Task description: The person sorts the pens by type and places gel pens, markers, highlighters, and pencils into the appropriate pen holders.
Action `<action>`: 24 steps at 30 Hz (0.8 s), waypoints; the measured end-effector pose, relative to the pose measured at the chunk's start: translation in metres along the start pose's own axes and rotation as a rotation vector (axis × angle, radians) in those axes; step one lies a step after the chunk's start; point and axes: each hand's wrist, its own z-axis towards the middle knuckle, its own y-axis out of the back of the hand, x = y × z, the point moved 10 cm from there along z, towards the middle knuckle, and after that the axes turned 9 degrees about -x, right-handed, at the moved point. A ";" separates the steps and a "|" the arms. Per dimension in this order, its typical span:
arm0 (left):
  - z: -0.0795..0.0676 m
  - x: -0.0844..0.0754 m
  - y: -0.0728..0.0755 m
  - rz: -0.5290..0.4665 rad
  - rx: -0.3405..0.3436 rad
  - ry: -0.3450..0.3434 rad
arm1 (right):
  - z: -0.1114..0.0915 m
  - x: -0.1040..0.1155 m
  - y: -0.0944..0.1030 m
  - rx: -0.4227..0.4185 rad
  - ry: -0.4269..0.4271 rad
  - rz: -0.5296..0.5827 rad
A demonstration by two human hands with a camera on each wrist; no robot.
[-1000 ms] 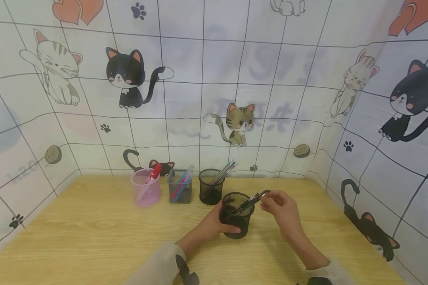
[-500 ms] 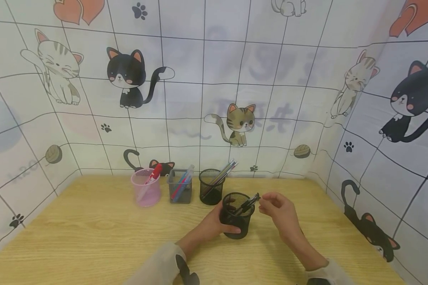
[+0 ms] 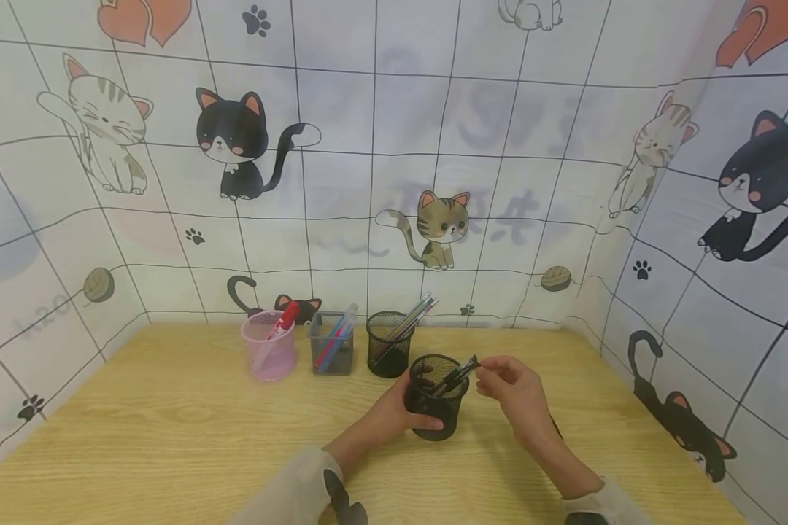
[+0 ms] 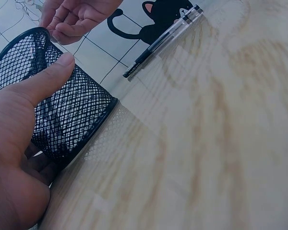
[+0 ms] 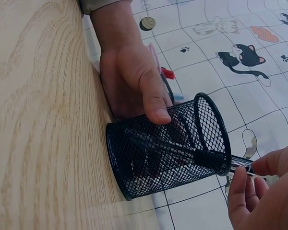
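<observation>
My left hand (image 3: 394, 408) grips a black mesh pen holder (image 3: 435, 419) around its side, thumb across the front. The holder stands on the table, and dark pens (image 3: 456, 378) with clear ends lean out over its right rim. At those ends, the thumb and fingertips of my right hand (image 3: 522, 394) pinch a pen (image 5: 242, 164), seen closely in the right wrist view. Most of its length is inside the mesh. Another black-and-clear pen (image 4: 163, 40) lies on the table in the left wrist view; in the head view my right wrist mostly hides it.
Behind the hands stand a pink holder (image 3: 269, 357) with a red marker (image 3: 285, 319), a grey square holder (image 3: 332, 361) with blue and pink pens, and another black mesh holder (image 3: 387, 361) with pencils. A cat-print sheet (image 3: 341, 168) surrounds the wooden table (image 3: 190, 430).
The pen in my right hand has gone lower into the holder, beside the other. My right fingers have moved slightly down and left to its end. The left hand stays in place.
</observation>
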 end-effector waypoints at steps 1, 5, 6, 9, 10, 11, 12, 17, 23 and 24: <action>0.000 0.000 0.000 0.004 -0.002 0.001 | 0.000 0.000 0.000 -0.002 0.005 0.001; 0.000 0.002 0.002 0.013 -0.008 0.004 | 0.001 -0.001 0.005 -0.030 0.021 0.002; 0.001 0.003 0.002 0.018 -0.009 0.003 | 0.001 -0.002 0.008 -0.041 0.023 0.000; 0.000 0.001 0.002 0.020 -0.006 0.005 | 0.001 -0.003 0.015 -0.074 0.029 -0.023; 0.000 0.001 0.002 0.020 -0.004 0.005 | 0.001 -0.004 0.018 -0.083 0.027 -0.034; 0.000 0.001 0.001 0.019 -0.002 0.005 | 0.001 -0.005 0.021 -0.088 0.024 -0.050; 0.000 0.001 0.001 0.024 -0.004 0.010 | 0.000 -0.006 0.024 -0.091 0.023 -0.074; 0.000 0.000 0.000 0.034 -0.002 0.011 | -0.001 -0.013 0.040 -0.100 0.009 -0.175; 0.000 0.000 0.001 0.033 0.004 0.003 | -0.002 -0.016 0.065 -0.155 0.049 -0.262; -0.001 0.000 0.001 0.036 0.003 0.005 | -0.002 -0.017 0.068 -0.164 0.052 -0.273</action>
